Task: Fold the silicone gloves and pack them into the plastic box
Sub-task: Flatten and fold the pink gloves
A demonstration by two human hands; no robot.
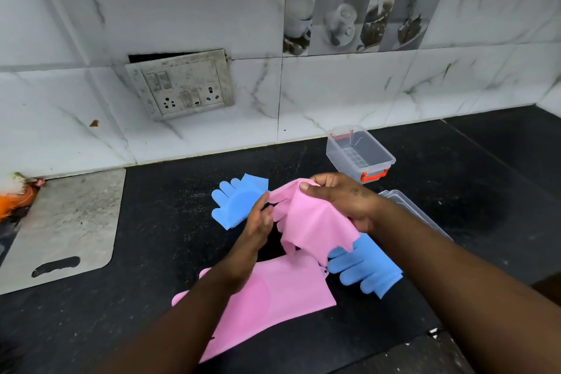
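1. The right hand [343, 200] pinches the top edge of a pink glove [309, 222] lifted off the worktop [151, 222]; the left hand [258, 222] grips its left side.
2. A second pink glove [282, 291] lies flat below, with one blue glove [236, 203] to the left and another blue glove [367, 267] to the right.
3. The plastic box [358, 152] stands open near the wall, its lid [409, 209] beside the right wrist.

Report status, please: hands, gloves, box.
Left hand, right hand grip raised pink glove. Flat pink glove, far blue glove, near blue glove lie on counter. Plastic box open, no gloves inside, unobstructed.

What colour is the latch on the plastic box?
The latch is orange-red; the head view shows it.
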